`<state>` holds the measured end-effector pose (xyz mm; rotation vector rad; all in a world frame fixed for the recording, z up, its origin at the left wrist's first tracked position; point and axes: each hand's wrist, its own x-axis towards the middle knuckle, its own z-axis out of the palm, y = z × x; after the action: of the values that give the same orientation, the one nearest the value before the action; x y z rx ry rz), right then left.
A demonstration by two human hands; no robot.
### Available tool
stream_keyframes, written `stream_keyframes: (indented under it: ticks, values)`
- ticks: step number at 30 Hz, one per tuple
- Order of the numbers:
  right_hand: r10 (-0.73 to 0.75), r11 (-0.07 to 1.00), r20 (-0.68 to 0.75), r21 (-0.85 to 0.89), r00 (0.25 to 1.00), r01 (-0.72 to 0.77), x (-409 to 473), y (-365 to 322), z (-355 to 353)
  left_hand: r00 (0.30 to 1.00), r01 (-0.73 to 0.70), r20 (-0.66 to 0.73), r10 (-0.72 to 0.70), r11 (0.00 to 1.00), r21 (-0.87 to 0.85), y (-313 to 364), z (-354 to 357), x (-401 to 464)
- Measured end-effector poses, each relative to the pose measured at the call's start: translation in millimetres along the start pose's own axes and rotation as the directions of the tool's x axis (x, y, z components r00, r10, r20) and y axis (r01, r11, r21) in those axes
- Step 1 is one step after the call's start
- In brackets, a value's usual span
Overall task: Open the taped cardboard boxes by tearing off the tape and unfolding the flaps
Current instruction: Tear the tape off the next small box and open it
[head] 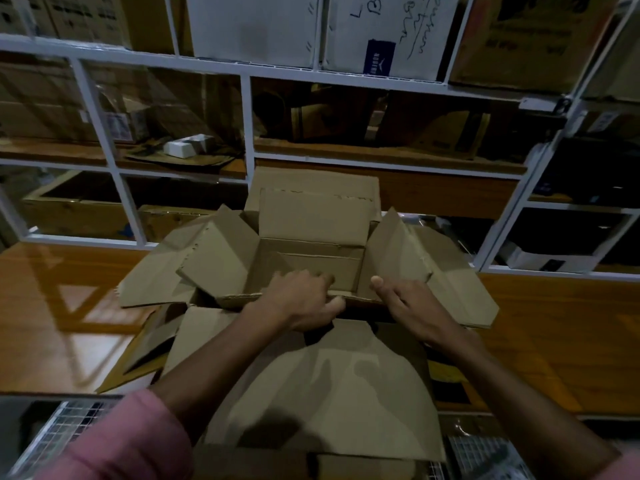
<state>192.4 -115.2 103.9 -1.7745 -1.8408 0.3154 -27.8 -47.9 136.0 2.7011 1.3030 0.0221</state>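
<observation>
Head view: the opened cardboard box (pixel 304 258) sits on the wooden table (pixel 62 306); left hand (pixel 301 303) grips its near flap (pixel 311 382), fingertips hidden inside; right hand (pixel 408 306) rests loosely on the rim.

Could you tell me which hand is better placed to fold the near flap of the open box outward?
Probably the left hand: it already grips the near flap, while the right hand only rests beside it.

A dim storeroom or warehouse packing area is shown. White metal shelving (pixel 246 109) fills the upper half of the frame, stacked with brown cardboard cartons (pixel 433 129) and white cartons (pixel 391 29) marked with handwriting. An opened cardboard box (pixel 311 244) is set at centre on a glossy wooden worktop (pixel 52 306).
</observation>
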Motion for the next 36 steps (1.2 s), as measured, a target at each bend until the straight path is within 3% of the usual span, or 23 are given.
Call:
stream_keyframes:
  ticks: [4, 11, 19, 25, 36]
  values:
    - [-0.122, 0.992, -0.270, -0.061, 0.955, 0.110, -7, 26, -21, 0.972, -0.104, -0.215, 0.093, 0.994, -0.041, 54, 3, 27]
    - [-0.074, 0.980, -0.531, -0.197, 0.844, -0.038, -64, 130, -96, 0.844, -0.367, -0.425, 0.329, 0.930, -0.009, 214, 20, 90]
    - [0.194, 0.885, -0.665, -0.199, 0.721, -0.422, -200, 285, -188, 0.774, -0.577, -0.229, 0.591, 0.806, 0.129, 416, 73, 146]
    - [0.316, 0.757, -0.688, -0.232, 0.653, -0.610, -302, 369, -256, 0.711, -0.653, -0.212, 0.671, 0.741, 0.156, 546, 107, 179]
    - [0.480, 0.642, -0.691, -0.143, 0.541, -0.753, -367, 484, -330, 0.640, -0.744, -0.157, 0.752, 0.658, 0.119, 686, 149, 257]
